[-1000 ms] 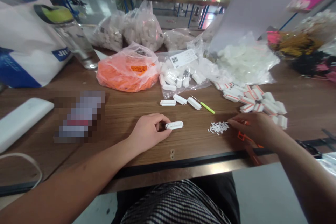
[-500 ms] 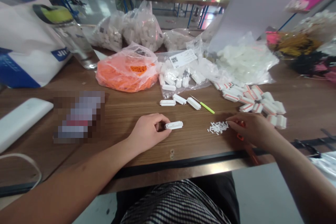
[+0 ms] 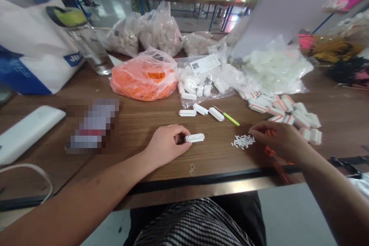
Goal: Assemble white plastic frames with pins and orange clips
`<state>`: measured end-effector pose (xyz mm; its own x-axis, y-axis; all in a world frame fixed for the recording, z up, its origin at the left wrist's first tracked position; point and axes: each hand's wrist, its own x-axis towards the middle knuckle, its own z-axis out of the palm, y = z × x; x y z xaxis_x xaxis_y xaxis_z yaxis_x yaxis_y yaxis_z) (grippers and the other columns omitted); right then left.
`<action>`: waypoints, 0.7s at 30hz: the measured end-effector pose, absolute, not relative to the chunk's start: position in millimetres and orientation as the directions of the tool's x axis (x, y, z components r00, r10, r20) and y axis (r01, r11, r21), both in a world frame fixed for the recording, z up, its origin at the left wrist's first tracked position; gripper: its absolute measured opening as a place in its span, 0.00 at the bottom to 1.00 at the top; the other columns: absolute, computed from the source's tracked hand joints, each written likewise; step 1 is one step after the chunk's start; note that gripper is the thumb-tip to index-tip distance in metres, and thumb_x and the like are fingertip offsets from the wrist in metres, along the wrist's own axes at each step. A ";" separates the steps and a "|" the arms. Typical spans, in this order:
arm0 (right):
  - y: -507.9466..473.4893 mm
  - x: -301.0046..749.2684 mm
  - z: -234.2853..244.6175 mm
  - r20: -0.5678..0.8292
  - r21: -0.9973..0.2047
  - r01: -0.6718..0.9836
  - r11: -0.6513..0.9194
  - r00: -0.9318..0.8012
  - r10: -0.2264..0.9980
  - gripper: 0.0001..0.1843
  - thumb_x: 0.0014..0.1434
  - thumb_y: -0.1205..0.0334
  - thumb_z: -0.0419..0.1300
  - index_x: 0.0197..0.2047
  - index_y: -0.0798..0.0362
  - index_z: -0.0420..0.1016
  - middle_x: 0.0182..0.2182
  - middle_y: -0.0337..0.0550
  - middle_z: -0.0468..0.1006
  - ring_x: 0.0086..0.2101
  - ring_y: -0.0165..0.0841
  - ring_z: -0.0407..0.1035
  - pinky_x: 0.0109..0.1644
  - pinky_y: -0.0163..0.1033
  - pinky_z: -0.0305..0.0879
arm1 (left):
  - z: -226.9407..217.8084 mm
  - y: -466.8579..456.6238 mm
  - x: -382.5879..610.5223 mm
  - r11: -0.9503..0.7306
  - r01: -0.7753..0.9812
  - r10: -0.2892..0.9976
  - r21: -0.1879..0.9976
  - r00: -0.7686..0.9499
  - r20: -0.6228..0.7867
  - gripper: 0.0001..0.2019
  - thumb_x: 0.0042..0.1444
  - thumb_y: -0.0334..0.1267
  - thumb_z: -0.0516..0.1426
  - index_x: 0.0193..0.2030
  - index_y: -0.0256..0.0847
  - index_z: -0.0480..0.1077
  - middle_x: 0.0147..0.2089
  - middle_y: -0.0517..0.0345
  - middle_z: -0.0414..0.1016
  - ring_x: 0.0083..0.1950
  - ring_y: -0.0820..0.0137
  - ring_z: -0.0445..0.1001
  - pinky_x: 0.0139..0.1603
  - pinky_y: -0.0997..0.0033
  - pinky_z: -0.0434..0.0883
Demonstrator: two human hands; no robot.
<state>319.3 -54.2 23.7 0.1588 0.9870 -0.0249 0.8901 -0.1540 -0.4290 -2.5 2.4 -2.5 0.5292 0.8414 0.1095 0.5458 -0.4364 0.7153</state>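
Small plastic pieces (image 3: 243, 142) lie on the table (image 3: 138, 123), right of a plastic clip (image 3: 194, 137).

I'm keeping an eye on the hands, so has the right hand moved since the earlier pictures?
Yes, slightly: the right hand has shifted left, judged against the pile of small white plastic bits, and its fingertips now reach over the pile's right end.

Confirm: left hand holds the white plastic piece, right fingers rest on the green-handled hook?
Wrong on the right hand: its fingers are beside the pile of small white bits, not on the green-handled hook, per the head view. The left-hand part stands.
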 end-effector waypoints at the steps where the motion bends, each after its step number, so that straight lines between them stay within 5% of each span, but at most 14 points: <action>1: -53.6 309.7 27.3 0.002 -0.457 0.881 -0.123 0.139 0.990 0.09 0.54 0.55 0.60 0.29 0.49 0.78 0.25 0.41 0.81 0.26 0.36 0.73 0.30 0.40 0.66 | -2.3 2.1 -2.4 -0.426 0.549 0.845 0.719 0.525 0.100 0.05 0.49 0.36 0.62 0.35 0.42 0.76 0.22 0.66 0.66 0.23 0.76 0.63 0.29 0.73 0.61; 8: -38.6 226.4 32.8 0.123 -0.616 0.735 0.285 -0.267 0.956 0.08 0.60 0.62 0.57 0.30 0.50 0.75 0.27 0.38 0.78 0.29 0.31 0.70 0.38 0.39 0.64 | 0.1 1.2 -2.4 -0.396 0.556 0.856 0.731 0.511 0.075 0.05 0.49 0.36 0.62 0.35 0.42 0.76 0.22 0.66 0.66 0.23 0.76 0.62 0.28 0.74 0.60; 21: -25.2 205.6 22.1 0.154 -0.515 0.757 0.403 -0.381 0.912 0.07 0.59 0.67 0.58 0.29 0.53 0.73 0.25 0.38 0.74 0.28 0.30 0.65 0.41 0.43 0.59 | -2.6 0.2 -2.8 -0.375 0.528 0.859 0.762 0.508 0.071 0.06 0.48 0.35 0.62 0.35 0.42 0.77 0.23 0.66 0.66 0.23 0.77 0.62 0.27 0.75 0.59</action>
